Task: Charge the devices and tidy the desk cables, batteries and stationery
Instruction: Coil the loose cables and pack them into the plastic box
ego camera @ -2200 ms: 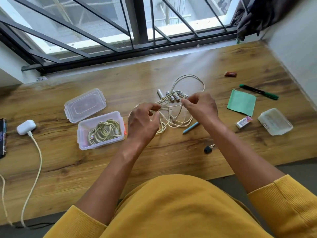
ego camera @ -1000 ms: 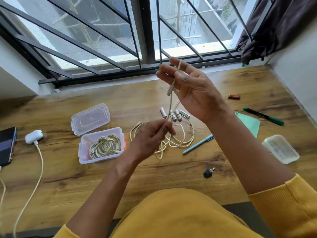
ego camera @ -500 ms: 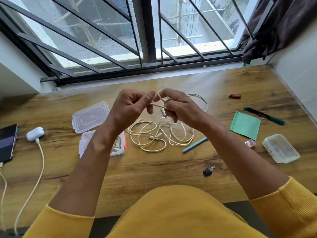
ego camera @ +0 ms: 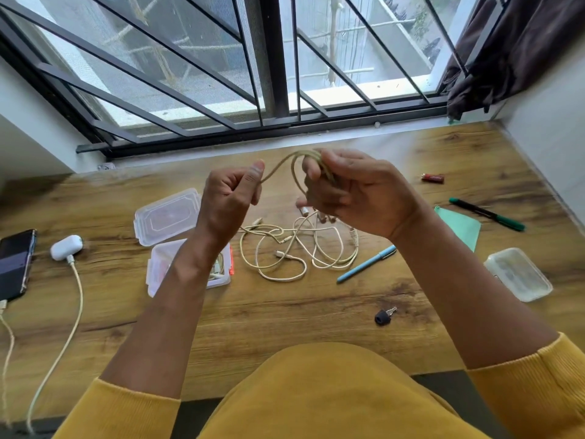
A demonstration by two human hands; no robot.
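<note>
Above the wooden desk [ego camera: 285, 318], my left hand [ego camera: 229, 201] pinches one strand of a cream cable [ego camera: 285, 160] between thumb and fingers. My right hand [ego camera: 357, 194] grips the looped part of that same cable, with coils wound round its fingers. Under my hands a tangle of cream cables [ego camera: 294, 248] lies loose on the desk. Several batteries [ego camera: 304, 211] show behind the tangle, partly hidden by my right hand. A clear box [ego camera: 156, 264] holding a coiled cable sits below my left forearm, which hides most of it.
The box lid [ego camera: 166, 215] lies behind the box. At the left, a phone [ego camera: 14, 264] and a white earbud case [ego camera: 66, 247] have cables plugged in. A blue pen [ego camera: 367, 263], key [ego camera: 384, 315], green paper [ego camera: 459, 224], green marker [ego camera: 487, 213], small tub [ego camera: 517, 274] and red battery [ego camera: 433, 177] lie right.
My hands lifted one cable out of the tangle, came together, and have now moved apart with more loops gathered in my right hand. The view has tilted up.
</note>
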